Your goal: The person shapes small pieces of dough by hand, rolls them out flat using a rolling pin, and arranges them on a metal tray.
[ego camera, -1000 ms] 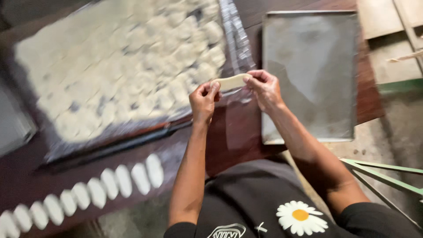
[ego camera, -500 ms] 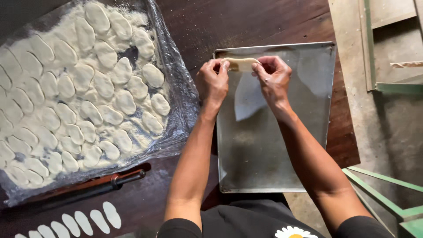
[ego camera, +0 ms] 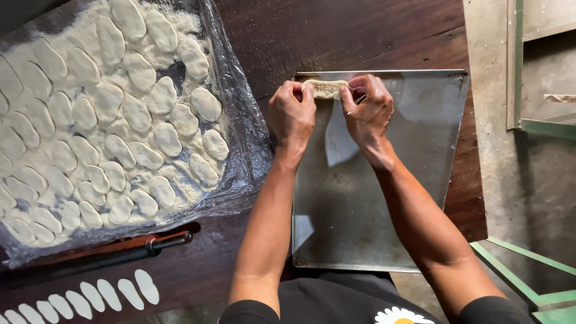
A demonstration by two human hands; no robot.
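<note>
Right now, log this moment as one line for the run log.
left hand + right hand: holding dough strip | over top edge of metal tray | floured dough pieces on plastic sheet, left

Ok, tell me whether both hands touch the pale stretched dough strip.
Touching: the head view shows the left hand and right hand pinching the dough strip's ends.

Both arms outstretched — left hand (ego camera: 292,112), right hand (ego camera: 369,108) — fingers pinched.

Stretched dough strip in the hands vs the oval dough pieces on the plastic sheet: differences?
The pale stretched dough strip is long and narrow; the pale oval dough pieces are short and rounded. The strip is pinched between left hand and right hand over the metal baking tray; the ovals lie in flour. Both look unbaked.
</note>
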